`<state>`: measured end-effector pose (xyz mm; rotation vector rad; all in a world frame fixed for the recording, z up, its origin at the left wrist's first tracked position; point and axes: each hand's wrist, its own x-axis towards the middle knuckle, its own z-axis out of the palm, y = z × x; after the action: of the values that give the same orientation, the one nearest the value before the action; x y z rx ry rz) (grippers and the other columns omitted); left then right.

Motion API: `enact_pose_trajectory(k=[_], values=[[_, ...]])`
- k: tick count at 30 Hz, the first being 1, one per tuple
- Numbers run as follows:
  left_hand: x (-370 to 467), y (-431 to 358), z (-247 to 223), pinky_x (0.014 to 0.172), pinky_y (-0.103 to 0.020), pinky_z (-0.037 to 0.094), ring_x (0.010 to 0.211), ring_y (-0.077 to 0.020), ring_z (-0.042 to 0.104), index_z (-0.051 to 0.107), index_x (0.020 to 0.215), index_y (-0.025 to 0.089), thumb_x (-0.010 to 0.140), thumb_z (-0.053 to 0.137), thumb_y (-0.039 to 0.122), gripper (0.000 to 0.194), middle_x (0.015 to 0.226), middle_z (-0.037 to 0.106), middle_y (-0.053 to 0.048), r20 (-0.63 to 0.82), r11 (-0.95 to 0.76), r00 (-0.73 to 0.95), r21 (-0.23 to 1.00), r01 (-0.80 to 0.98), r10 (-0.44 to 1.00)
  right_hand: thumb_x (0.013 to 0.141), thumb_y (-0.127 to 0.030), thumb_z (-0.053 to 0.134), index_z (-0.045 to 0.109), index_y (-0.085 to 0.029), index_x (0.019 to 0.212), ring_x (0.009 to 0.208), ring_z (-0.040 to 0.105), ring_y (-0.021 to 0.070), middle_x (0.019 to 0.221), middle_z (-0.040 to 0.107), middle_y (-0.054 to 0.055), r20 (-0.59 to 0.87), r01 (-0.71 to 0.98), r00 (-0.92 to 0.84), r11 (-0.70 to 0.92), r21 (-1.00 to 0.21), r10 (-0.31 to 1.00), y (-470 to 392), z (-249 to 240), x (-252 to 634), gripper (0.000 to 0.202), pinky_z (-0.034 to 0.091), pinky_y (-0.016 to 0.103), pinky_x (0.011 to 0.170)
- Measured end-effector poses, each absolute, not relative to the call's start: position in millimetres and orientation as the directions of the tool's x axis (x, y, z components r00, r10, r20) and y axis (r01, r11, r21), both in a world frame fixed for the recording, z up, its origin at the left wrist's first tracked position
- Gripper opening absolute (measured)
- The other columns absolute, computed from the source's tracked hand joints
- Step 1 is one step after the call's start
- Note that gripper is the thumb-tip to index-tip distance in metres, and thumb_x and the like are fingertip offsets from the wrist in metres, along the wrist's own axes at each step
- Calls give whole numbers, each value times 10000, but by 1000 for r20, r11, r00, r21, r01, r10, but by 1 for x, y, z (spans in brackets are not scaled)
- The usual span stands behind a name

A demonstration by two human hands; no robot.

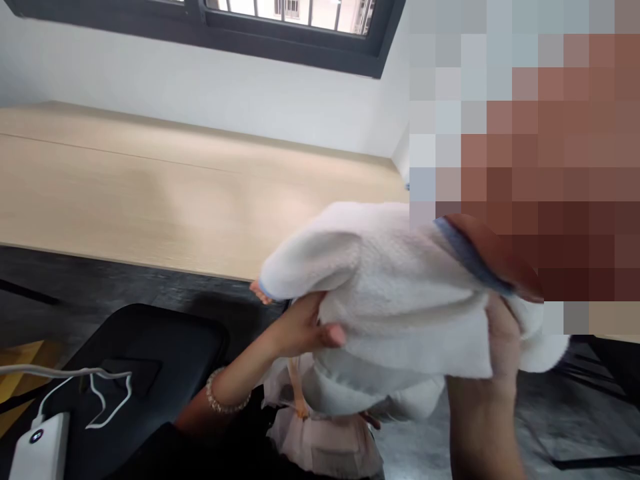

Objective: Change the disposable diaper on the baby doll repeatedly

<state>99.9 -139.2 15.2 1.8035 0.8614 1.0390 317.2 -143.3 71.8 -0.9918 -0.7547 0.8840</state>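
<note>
A small figure in a white fleecy top (400, 287) with blue trim is held upright over the near edge of the table. Whether it is a baby or a doll I cannot tell. My left hand (313, 330), with a beaded bracelet on the wrist, grips its side, thumb in front and fingers hidden behind. My right hand (503, 337) holds the other side, its fingers mostly covered by the cloth. A small hand (262, 292) pokes from the left sleeve. Below hangs a pale pink tulle skirt (327, 443), with a thin doll-like arm (297, 390) above it.
A light wood table (125, 193) runs along the wall below a dark-framed window (300, 47). At the lower left, a black chair (155, 360) carries white cables and a white power bank (40, 450). Pixelation covers the upper right.
</note>
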Motion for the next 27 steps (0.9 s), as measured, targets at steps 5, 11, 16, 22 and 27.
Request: enact_pose_trajectory(k=[5,11,16,22,27], values=[[89,-117,41,1045,-442,524,1340,-330,564,516,1397,155,914,531,674,709,1341,675,-131,356,-385,191,911,147,915,689,-282,813,773,-232,1014,1191,649,213,1152,729,-2,125,-324,426,281,-903,896,-128,81,288,331,491,332,1096],[75,-94,58,1071,-546,453,1366,-380,508,524,1407,112,950,516,549,631,1430,616,-73,237,-257,155,959,123,959,646,-359,909,744,-244,1123,1130,685,182,1155,738,-19,90,-296,414,228,-928,906,-104,82,273,517,576,279,978],[79,-74,60,1110,-433,493,1325,-319,582,643,1305,153,863,704,467,545,1353,681,-61,119,-91,128,974,-209,985,642,-400,917,748,-265,1092,1188,666,249,1195,732,0,-5,-355,284,100,-929,959,-77,72,275,499,624,342,940],[86,-52,52,1051,-410,566,1163,-315,696,715,1141,148,757,830,408,478,1053,787,-102,-56,107,133,902,-418,990,711,-428,874,726,-250,1104,1244,633,262,1241,713,14,-5,-376,128,44,-926,992,-52,55,273,457,575,378,1035],[85,-33,41,1088,-388,533,1216,-304,668,718,1057,153,757,829,393,400,998,792,-82,-25,75,126,910,-408,992,750,-443,839,710,-257,1118,1278,607,249,1270,699,-6,43,-348,75,67,-935,996,-33,46,272,432,540,366,1077]])
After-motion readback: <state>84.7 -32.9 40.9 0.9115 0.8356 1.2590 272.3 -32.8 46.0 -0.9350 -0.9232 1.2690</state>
